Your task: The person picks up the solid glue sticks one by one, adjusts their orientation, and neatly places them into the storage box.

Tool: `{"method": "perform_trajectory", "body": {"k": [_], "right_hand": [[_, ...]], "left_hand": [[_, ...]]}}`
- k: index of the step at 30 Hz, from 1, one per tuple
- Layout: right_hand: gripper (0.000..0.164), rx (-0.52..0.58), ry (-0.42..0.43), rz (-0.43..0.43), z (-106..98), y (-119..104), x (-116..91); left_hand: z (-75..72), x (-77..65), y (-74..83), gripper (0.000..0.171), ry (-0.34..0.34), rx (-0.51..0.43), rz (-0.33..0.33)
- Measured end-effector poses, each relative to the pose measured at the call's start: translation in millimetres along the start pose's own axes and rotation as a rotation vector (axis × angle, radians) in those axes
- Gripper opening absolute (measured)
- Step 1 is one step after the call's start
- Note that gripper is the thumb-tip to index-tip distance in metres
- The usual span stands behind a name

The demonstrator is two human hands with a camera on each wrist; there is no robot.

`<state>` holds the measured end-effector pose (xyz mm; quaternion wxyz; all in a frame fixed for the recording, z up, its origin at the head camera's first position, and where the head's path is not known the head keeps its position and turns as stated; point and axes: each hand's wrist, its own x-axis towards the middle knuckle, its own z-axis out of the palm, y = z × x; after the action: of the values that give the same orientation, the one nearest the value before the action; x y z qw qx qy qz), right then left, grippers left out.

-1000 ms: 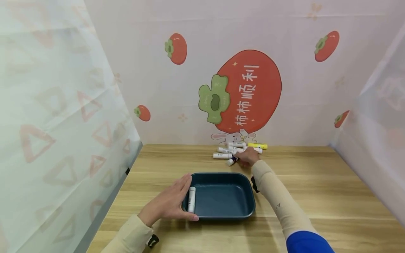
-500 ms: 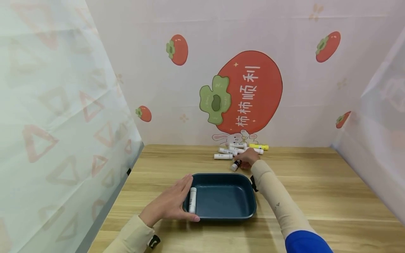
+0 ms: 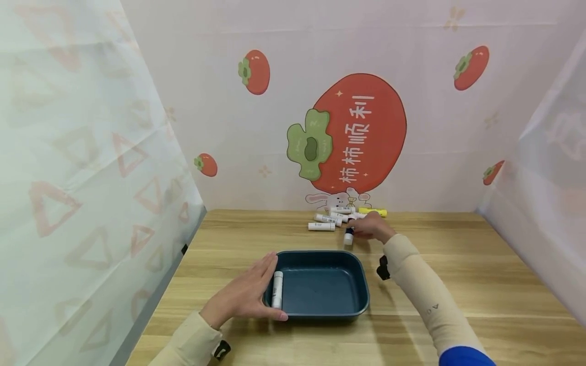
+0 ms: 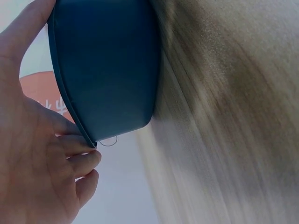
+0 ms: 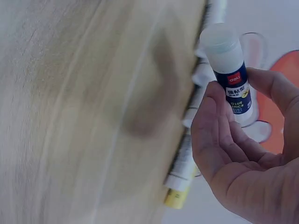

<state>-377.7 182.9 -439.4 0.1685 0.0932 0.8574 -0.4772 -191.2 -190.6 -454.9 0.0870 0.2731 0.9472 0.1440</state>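
My right hand [image 3: 373,227] pinches a glue stick [image 5: 233,77] between thumb and fingers, at the front of a group of white tubes [image 3: 321,226]. The glue stick has a dark blue label and a translucent white cap; in the right wrist view it stands clear of the table, cap end away from the palm. My left hand [image 3: 249,290] rests on the left end of a dark teal tray [image 3: 320,315], fingers straight along the rim and thumb at the near side. Inside the tray, one white tube [image 3: 277,290] lies along the left wall.
Several white tubes lie at the back of the wooden table [image 3: 426,274], against the printed backdrop [image 3: 256,122]. A yellow tube [image 3: 373,211] lies behind my right hand. White sheeting [image 3: 91,203] hangs along the left side, and more stands at the right.
My right hand has taken the glue stick from the front of the group, turned it cap toward me and drawn it slightly right. The left hand and tray have stayed put.
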Motion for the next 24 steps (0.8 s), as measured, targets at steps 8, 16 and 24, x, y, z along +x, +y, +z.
{"method": "perform_trajectory", "body": {"k": [8, 16, 24], "right_hand": [[0.041, -0.020, -0.095, -0.143, -21, -18, -42], [0.042, -0.053, -0.192, -0.203, -14, -31, -83], [0.035, -0.075, -0.312, -0.278, 19, -38, -113]], "left_hand": [[-2.6, 0.7, -0.8, 0.137, 0.013, 0.010, 0.010], [-4.5, -0.2, -1.3, 0.137, 0.012, 0.014, 0.011], [0.4, 0.4, -0.1, 0.137, 0.007, 0.009, 0.005]]}}
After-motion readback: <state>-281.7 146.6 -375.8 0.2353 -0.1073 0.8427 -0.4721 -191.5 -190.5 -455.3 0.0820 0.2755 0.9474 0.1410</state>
